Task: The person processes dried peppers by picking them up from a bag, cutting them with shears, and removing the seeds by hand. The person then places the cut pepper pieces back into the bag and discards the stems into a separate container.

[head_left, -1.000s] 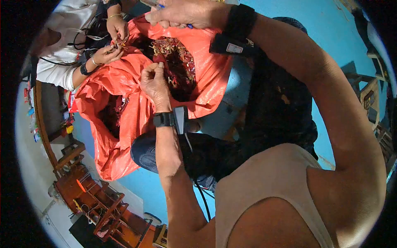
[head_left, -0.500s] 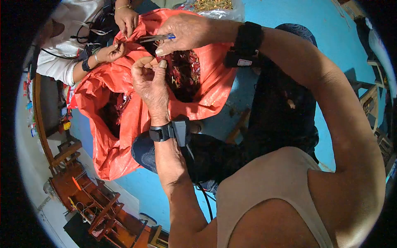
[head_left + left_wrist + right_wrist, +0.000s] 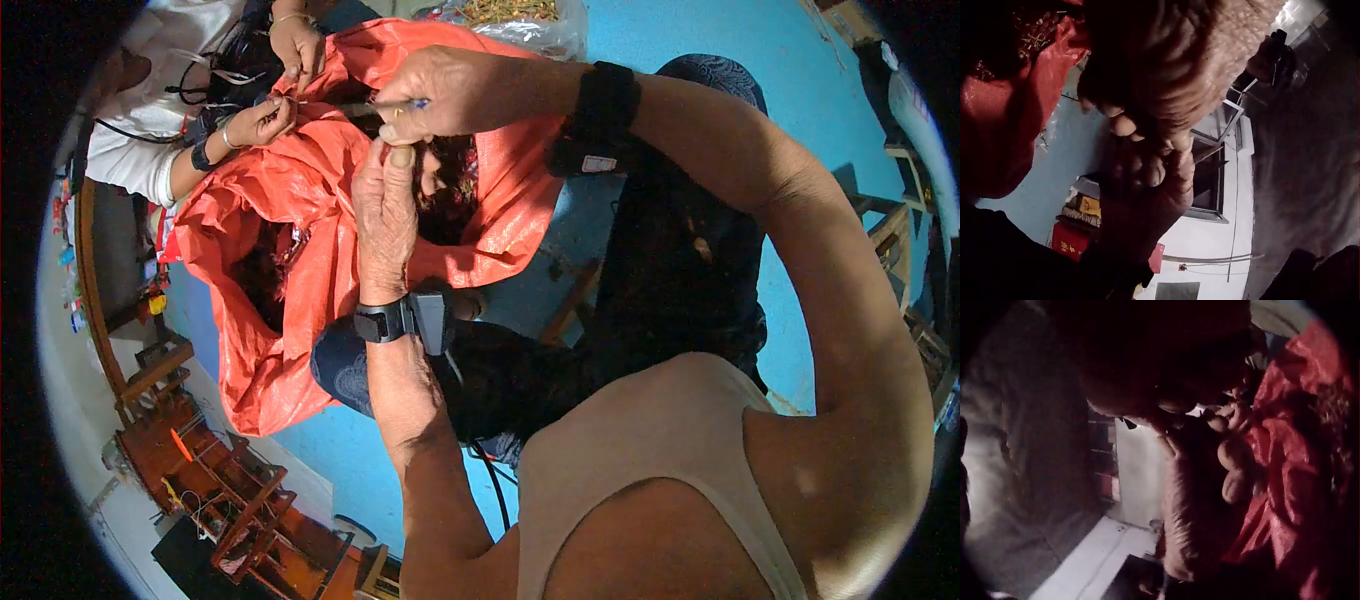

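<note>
My right hand [image 3: 440, 92] grips scissors [image 3: 355, 109], whose metal blades point left and whose blue part shows by the knuckles. Directly below, my left hand [image 3: 385, 205] has thumb and fingers pinched together, fingertips right at the right thumb. The dried red chilli in its pinch is hidden by the fingers now. In the left wrist view both hands meet, with the left hand's creased skin [image 3: 1191, 75] large in front. Under them gapes a red woven sack [image 3: 510, 215] with dark red dried chillies [image 3: 455, 190] inside.
Across the sack, another person's hands [image 3: 262, 122] work close to its rim. A second sack opening [image 3: 265, 275] lies at left. Behind stands a clear plastic bag [image 3: 560, 35] of yellowish stems. Wooden furniture [image 3: 230, 500] is at lower left, on a blue floor [image 3: 690, 30].
My right hand has come down from the upper edge with the scissors to meet my left hand. The left hand has turned more upright, and the red chilli in it has gone from sight.
</note>
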